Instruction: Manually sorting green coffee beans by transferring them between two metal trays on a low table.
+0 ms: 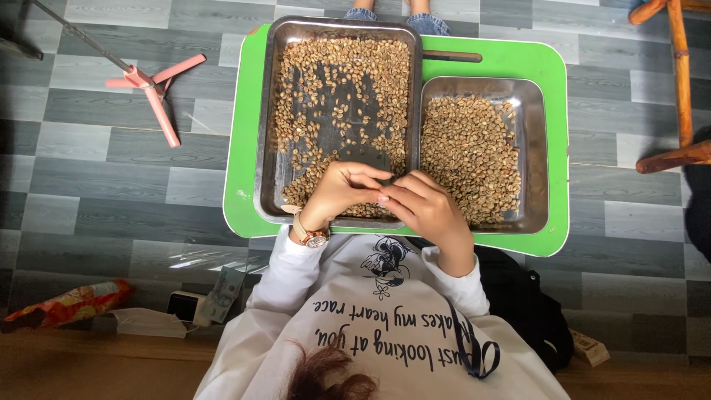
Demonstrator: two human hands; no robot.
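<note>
My left hand (pixel 337 194), with a wristwatch, and my right hand (pixel 429 211) meet over the near rim of a large steel tray (pixel 268 111). Pale coffee beans (pixel 341 74) are spread in it, with bare metal in the middle. The fingers of both hands are curled and their tips touch. Whether a bean is pinched between them is hidden. To the right a smaller steel tray (pixel 535 155) holds a denser layer of beans (pixel 466 155). Both trays sit on a green low table (pixel 241 163).
A pink tripod stand (pixel 152 92) is on the grey plank floor at the left. Wooden chair legs (pixel 678 74) stand at the right. A black bag (pixel 522 304) lies by my right side. A snack packet (pixel 70 302), a face mask (pixel 148 323) and banknotes (pixel 222 292) lie at the lower left.
</note>
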